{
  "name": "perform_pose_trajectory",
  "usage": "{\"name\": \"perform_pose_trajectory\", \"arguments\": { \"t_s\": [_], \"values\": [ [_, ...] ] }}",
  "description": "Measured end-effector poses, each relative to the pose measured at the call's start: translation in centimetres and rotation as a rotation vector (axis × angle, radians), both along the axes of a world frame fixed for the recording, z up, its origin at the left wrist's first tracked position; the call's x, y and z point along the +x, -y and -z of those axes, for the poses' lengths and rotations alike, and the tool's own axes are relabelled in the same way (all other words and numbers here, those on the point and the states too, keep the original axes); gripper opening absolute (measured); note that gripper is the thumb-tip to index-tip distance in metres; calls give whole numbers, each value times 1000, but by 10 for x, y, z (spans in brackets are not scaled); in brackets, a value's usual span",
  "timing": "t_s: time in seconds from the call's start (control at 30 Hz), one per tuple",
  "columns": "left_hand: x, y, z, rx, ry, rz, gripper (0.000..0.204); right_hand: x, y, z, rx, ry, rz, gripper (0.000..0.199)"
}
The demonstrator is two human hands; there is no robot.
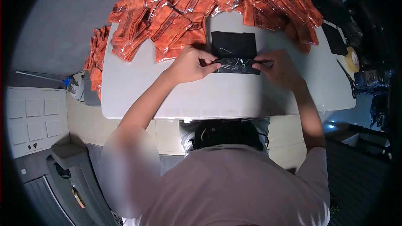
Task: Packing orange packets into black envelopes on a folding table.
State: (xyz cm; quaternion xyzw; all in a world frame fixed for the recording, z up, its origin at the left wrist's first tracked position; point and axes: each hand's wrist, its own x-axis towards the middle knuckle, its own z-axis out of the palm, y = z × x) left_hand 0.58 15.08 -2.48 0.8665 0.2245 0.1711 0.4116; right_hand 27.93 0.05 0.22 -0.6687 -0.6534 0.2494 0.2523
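A black, flat, rectangular packet (233,44) lies on the white table in front of me. Its lower part is shiny and creased like clear plastic film over something black, and a band or fold runs across its middle. At the packet's left edge, my left hand (193,65) is closed in a pinch on that fold. My right hand (279,69) pinches the same fold at the right edge, thumb against fingers. Whether the black content is cloth or plastic, I cannot tell.
Many orange packets in clear plastic (169,27) are heaped along the table's far side. More orange packets (97,54) sit beyond the left edge. At the right lie a roll of tape (352,59), scissors (351,83) and black flat pieces (334,38). The white table (176,100) has rounded corners.
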Motion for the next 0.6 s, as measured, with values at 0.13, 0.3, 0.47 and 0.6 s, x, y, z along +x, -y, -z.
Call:
{"name": "perform_pose_trajectory", "arguments": {
  "t_s": [0.13, 0.3, 0.47, 0.6],
  "values": [
    [0, 1, 5, 8, -27, -61, 17, 10, -10, 12, 129, -146, -26, 22],
    [2, 0, -2, -77, -80, -96, 32, 7, -16, 5, -94, -204, 47, 18],
    [5, -1, 0, -94, -82, -97, 35, 3, -16, 16, 77, 63, 84, 21],
    [3, -2, 7, -96, -22, -49, 30, -8, -9, 21, 153, 152, 120, 20]
  ]
}}
